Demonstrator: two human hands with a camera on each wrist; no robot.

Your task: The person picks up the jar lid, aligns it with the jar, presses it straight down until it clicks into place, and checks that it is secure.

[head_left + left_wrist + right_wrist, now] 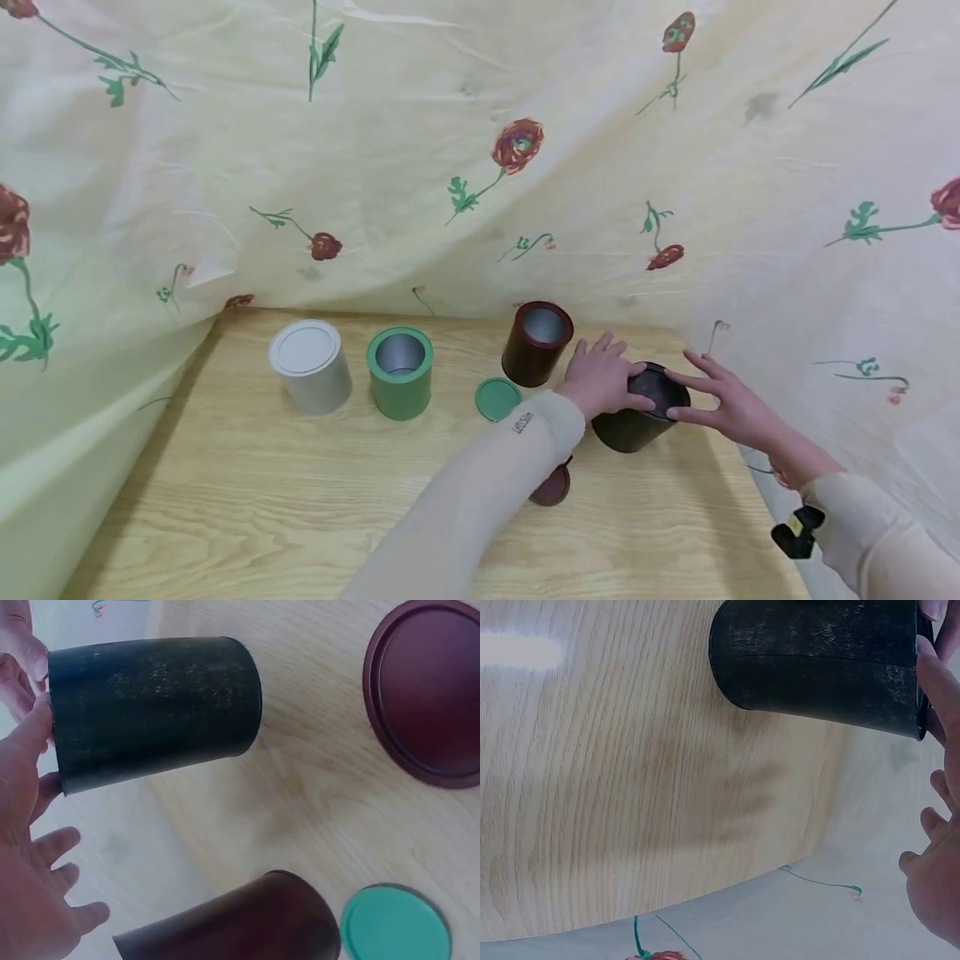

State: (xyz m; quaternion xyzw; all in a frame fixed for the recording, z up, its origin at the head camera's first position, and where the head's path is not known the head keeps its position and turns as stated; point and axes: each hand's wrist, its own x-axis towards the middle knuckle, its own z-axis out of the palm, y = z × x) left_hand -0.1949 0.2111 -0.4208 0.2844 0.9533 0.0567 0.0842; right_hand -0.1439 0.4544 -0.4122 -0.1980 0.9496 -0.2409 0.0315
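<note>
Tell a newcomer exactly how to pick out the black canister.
Start at the wooden table and go to its right-hand part in the head view. There the left hand and right hand, one on each side, touch the top edge of the black canister. Its top shows black, while the dark red canister behind and to the left stands open, grey inside.

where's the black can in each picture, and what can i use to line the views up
Head: the black can is right of centre, between the left hand and the right hand.
Left wrist: the black can is at upper left, appearing sideways.
Right wrist: the black can is at upper right, cut off by the top edge.
Shared landmark: the wooden tabletop, visible in all three.
</note>
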